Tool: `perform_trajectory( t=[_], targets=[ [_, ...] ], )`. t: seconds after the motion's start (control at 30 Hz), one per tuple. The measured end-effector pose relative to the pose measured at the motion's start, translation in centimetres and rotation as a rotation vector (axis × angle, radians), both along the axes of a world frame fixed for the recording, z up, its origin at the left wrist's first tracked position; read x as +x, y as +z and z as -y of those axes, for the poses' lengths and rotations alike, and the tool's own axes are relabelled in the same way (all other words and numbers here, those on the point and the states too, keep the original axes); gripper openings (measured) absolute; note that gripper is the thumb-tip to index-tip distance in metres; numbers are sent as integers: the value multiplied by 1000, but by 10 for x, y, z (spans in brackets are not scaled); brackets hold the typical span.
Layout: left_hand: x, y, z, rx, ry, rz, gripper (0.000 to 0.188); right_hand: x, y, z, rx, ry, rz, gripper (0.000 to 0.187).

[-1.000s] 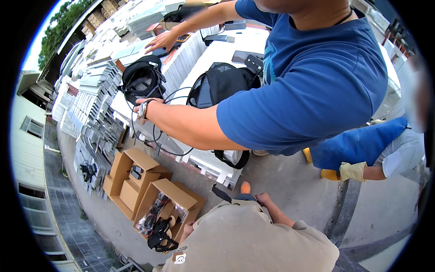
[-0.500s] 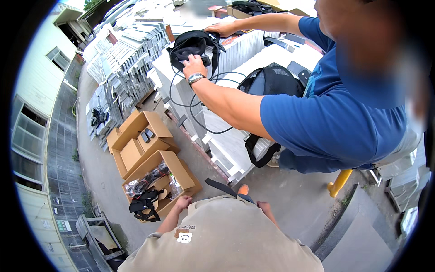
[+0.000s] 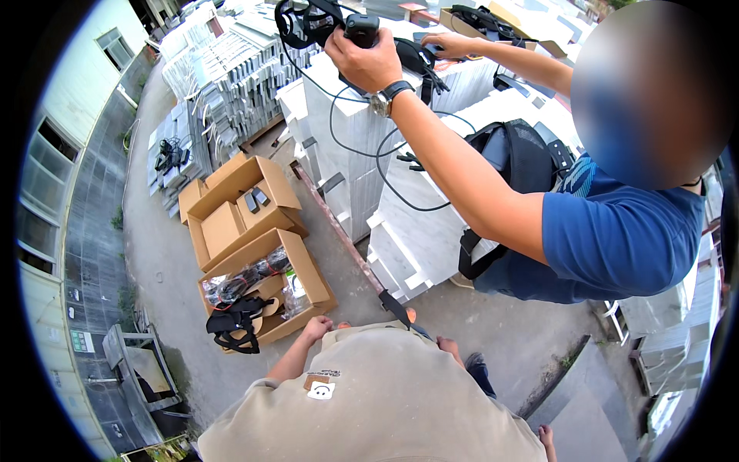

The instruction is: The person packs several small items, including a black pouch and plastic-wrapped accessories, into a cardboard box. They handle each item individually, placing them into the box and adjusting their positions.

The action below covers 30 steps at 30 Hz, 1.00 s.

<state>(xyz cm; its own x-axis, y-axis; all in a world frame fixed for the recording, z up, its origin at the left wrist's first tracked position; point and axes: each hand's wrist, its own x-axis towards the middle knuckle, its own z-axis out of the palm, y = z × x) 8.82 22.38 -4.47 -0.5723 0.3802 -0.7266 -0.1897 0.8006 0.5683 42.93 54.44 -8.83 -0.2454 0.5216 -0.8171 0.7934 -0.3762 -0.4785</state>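
Note:
My left hand (image 3: pixel 317 329) hangs at my side with its fingers curled in and nothing visible in them. It is beside the near corner of an open cardboard box (image 3: pixel 317 286), apart from it. On the other side of my body my right hand (image 3: pixel 447 348) hangs low, its fingers curled and partly hidden by my shirt. It is nearest to the paved floor. A black strap (image 3: pixel 394 306) runs out just ahead of my shirt. In the near box lie plastic-wrapped items (image 3: pixel 245 283), and a black harness (image 3: pixel 235 323) droops over its edge.
A co-worker in a blue shirt (image 3: pixel 616 239) leans over stacked pale slabs (image 3: pixel 400 223), one hand holding up black strapped headgear (image 3: pixel 308 23) with a small black device (image 3: pixel 361 29). A cable and black backpack (image 3: pixel 531 150) lie there. Another box (image 3: pixel 198 239) holds two black devices.
The co-worker has raised the black headgear off the slabs, bringing the small device up. The view has shifted slightly. My hands still hang at my sides.

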Motion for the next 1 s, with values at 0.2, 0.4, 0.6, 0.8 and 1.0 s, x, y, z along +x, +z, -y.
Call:
perform_trajectory(
  t=[0.2, 0.4, 0.6, 0.8, 1.0],
  targets=[
    [-28, -5, 8, 73, 86, 168, 22, -14, 3, 31, 34, -3, 7, 30],
    [-46, -5, 28, 58, 28, 194, 24, -22, 8, 73, 43, -40, 57, 32],
    [-51, -29, 64, 102, 51, 196, 22, -29, 40, 112, 17, -117, 172, 37],
    [-53, -39, 83, 53, 22, 198, 21, -31, 45, 126, -67, -131, 175, 31],
    [-63, -40, 59, 132, 46, 88, 21, -38, 43, 128, -13, -112, 225, 39]
  ],
)
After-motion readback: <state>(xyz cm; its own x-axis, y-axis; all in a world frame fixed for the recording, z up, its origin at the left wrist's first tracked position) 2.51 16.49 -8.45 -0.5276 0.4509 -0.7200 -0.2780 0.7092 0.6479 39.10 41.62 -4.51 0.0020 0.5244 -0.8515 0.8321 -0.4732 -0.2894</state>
